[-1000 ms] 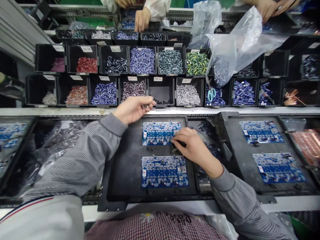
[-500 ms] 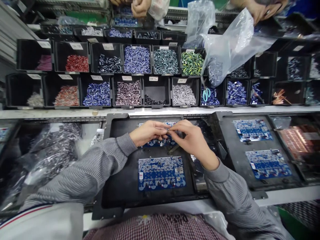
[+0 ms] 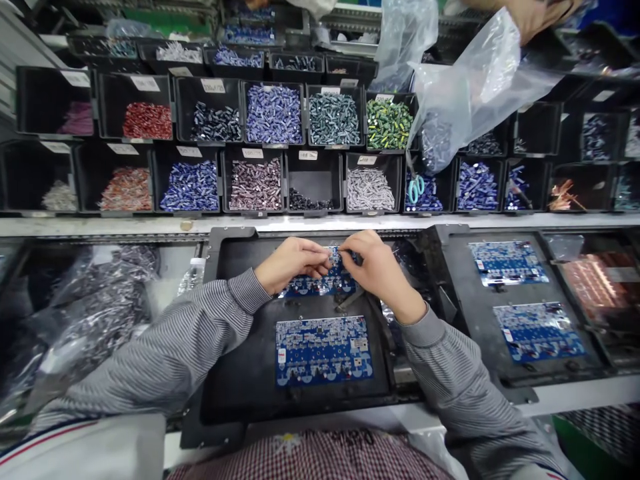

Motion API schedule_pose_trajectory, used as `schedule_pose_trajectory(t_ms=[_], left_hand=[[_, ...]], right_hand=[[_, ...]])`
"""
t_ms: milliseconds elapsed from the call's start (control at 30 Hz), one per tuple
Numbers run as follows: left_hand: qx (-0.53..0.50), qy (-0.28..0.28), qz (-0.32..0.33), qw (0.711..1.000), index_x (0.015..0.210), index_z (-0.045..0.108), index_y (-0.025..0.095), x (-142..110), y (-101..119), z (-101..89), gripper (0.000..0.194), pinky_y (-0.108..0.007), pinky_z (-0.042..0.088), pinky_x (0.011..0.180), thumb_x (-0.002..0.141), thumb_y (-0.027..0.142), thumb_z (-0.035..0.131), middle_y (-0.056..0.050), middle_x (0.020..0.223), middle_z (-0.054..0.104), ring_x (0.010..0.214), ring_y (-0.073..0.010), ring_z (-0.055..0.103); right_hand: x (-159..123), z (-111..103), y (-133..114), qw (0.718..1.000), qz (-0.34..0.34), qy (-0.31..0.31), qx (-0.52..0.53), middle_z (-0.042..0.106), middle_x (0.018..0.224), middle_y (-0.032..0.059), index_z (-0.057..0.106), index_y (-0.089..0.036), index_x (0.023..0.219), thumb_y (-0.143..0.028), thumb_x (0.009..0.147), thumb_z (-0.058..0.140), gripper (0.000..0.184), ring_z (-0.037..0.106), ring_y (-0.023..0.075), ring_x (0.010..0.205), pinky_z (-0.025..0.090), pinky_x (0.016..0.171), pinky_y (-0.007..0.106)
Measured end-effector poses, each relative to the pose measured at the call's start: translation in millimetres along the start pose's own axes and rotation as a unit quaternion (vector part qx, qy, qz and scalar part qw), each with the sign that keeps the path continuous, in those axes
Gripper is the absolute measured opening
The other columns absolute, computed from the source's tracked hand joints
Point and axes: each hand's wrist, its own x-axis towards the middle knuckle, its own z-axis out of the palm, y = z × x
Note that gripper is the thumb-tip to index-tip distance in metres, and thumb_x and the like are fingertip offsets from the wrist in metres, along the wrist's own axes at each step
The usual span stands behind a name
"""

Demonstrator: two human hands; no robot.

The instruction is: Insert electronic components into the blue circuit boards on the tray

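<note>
A black carrier tray (image 3: 240, 373) in front of me holds two blue circuit boards. My left hand (image 3: 290, 263) and my right hand (image 3: 377, 270) meet over the far board (image 3: 320, 285), fingertips pinched close together above it. Whatever small part sits between the fingers is too small to make out. The near board (image 3: 324, 351) lies uncovered below my wrists.
Rows of black bins (image 3: 273, 113) with coloured components line the shelf behind. A second tray (image 3: 465, 313) with two boards lies to the right. Clear plastic bags (image 3: 470, 87) hang at upper right near another person's hand (image 3: 537, 17). Bagged parts (image 3: 100, 307) lie at left.
My left hand came back from the bins to the far board and met my right hand there. Both hands have since edged slightly farther up over the board.
</note>
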Motion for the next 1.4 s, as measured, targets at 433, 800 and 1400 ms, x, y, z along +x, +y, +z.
schedule_pose_trajectory(t_ms=[433, 800, 1400], left_hand=[[0.031, 0.031, -0.003, 0.999, 0.082, 0.070, 0.006, -1.2, -1.2, -0.6, 0.009, -0.021, 0.050, 0.058, 0.079, 0.005, 0.062, -0.012, 0.077, 0.069, 0.063, -0.0118, 0.063], [0.054, 0.033, 0.019, 0.998, 0.080, 0.065, 0.004, 0.4, -3.3, -0.4, 0.006, -0.019, 0.048, 0.053, 0.081, 0.004, 0.060, -0.009, 0.072, 0.066, 0.058, -0.0100, 0.061], [0.046, 0.030, 0.026, 0.998, 0.079, 0.066, 0.004, -0.2, -5.2, -1.0, 0.006, -0.017, 0.045, 0.049, 0.081, 0.004, 0.060, -0.010, 0.074, 0.067, 0.055, -0.0077, 0.057]], right_hand=[[3.2, -2.1, 3.0, 0.998, 0.000, -0.059, -0.020, 0.064, 0.089, 0.0074, 0.063, -0.019, 0.086, -0.013, 0.087, 0.047, 0.017, 0.051, 0.0234, 0.091, 0.040, 0.076, 0.037], [3.5, -0.4, 3.1, 0.998, 0.005, -0.062, -0.027, 0.064, 0.087, 0.0071, 0.063, -0.019, 0.085, -0.014, 0.087, 0.048, 0.015, 0.052, 0.0231, 0.089, 0.040, 0.076, 0.037], [3.3, 0.2, 6.3, 0.997, 0.005, -0.068, -0.034, 0.064, 0.090, 0.0071, 0.064, -0.019, 0.088, -0.014, 0.088, 0.047, 0.017, 0.051, 0.0229, 0.092, 0.039, 0.076, 0.037]])
